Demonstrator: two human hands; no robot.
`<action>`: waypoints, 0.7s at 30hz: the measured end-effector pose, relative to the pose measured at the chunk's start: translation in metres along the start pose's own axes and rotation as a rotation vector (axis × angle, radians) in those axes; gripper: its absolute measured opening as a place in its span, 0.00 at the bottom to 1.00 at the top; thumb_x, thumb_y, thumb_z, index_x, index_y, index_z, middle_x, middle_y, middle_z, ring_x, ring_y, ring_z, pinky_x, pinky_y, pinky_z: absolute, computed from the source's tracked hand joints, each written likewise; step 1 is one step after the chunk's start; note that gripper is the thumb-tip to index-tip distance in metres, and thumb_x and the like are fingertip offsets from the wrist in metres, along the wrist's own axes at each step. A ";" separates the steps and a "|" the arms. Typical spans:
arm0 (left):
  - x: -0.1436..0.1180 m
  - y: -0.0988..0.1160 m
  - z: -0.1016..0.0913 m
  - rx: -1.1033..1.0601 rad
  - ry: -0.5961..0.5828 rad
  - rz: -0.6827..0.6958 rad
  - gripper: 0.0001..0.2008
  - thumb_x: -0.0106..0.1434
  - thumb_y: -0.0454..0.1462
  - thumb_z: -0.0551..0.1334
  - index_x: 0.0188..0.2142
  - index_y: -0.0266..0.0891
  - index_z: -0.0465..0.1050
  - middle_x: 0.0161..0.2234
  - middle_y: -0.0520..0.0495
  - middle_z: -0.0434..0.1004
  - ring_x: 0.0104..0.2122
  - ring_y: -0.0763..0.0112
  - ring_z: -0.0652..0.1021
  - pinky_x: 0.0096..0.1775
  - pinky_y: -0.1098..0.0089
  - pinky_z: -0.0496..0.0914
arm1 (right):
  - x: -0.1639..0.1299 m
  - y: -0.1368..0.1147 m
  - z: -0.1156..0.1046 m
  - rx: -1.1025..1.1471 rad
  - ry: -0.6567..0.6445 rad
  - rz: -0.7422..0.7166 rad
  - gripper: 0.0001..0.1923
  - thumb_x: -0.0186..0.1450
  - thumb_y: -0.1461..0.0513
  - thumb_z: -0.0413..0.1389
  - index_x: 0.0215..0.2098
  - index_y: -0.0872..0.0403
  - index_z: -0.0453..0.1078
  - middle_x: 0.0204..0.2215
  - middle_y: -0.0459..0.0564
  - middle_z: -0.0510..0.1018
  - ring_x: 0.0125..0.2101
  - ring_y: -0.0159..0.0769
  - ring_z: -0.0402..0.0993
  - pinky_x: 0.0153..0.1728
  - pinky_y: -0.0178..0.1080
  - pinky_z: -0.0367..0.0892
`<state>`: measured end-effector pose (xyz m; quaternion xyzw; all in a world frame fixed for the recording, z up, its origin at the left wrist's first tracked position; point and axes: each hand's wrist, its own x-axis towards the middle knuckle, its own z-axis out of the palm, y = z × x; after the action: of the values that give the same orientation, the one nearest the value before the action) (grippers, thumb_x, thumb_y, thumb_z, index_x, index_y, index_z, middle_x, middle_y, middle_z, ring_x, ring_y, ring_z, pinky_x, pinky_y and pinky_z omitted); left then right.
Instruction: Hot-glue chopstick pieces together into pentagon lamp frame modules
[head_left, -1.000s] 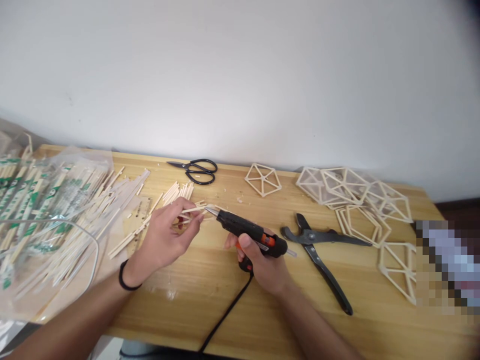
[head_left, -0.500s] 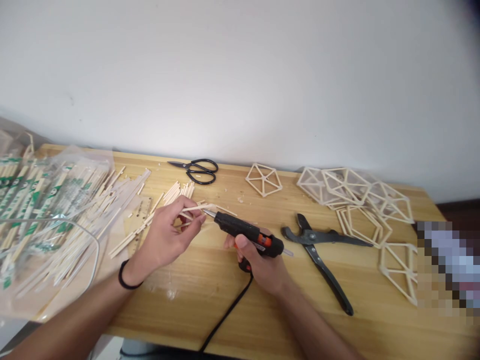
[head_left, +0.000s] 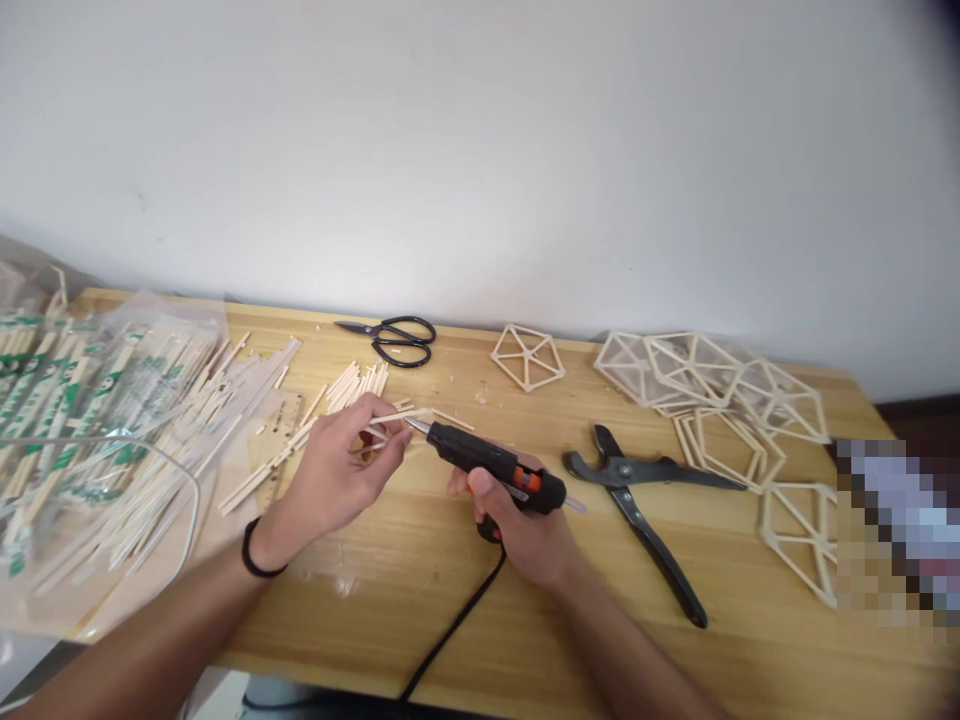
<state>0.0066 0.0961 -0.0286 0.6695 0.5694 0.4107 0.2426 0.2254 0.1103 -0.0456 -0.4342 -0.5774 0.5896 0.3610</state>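
Observation:
My left hand (head_left: 341,465) is closed in a pinch on thin wooden sticks (head_left: 401,416), whose far ends meet near the fingertips. Part of them is hidden by the fingers. My right hand (head_left: 525,525) is wrapped round a black glue gun (head_left: 472,455) with an orange part. Its metal nozzle points left and sits at or very close to the joined stick ends; actual contact is hard to make out. A clear glue stick (head_left: 574,505) pokes out of the gun's back, and a black cord (head_left: 457,630) runs down toward the table's front edge.
Black scissors (head_left: 397,340) and a wooden hexagonal frame (head_left: 527,357) lie near the wall. Right of the gun is a dark-handled cutter (head_left: 645,520), with several stick frames (head_left: 694,370) beyond. Cut sticks (head_left: 352,385), a ruler (head_left: 281,420) and wrapped chopsticks (head_left: 90,390) lie left.
Almost nothing differs. Both hands keep their holds, and the glue gun's nozzle stays at the stick ends with only a tiny shift.

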 end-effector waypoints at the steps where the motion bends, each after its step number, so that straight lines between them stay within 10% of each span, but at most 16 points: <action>1: 0.000 0.000 0.000 -0.006 0.000 -0.003 0.04 0.69 0.33 0.65 0.37 0.42 0.74 0.29 0.53 0.80 0.27 0.74 0.79 0.28 0.75 0.71 | 0.000 0.000 0.000 -0.004 -0.002 -0.003 0.28 0.67 0.37 0.62 0.29 0.50 0.80 0.16 0.44 0.68 0.20 0.36 0.64 0.20 0.37 0.59; 21: 0.000 -0.003 -0.001 -0.202 -0.042 -0.199 0.06 0.70 0.38 0.66 0.36 0.41 0.74 0.30 0.52 0.79 0.27 0.74 0.76 0.29 0.74 0.70 | 0.000 0.017 -0.005 0.000 0.006 0.114 0.35 0.67 0.32 0.55 0.28 0.52 0.81 0.17 0.45 0.70 0.18 0.33 0.67 0.21 0.36 0.64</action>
<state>0.0040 0.0964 -0.0303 0.5905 0.5834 0.4256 0.3603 0.2310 0.1108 -0.0623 -0.4683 -0.5506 0.6079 0.3286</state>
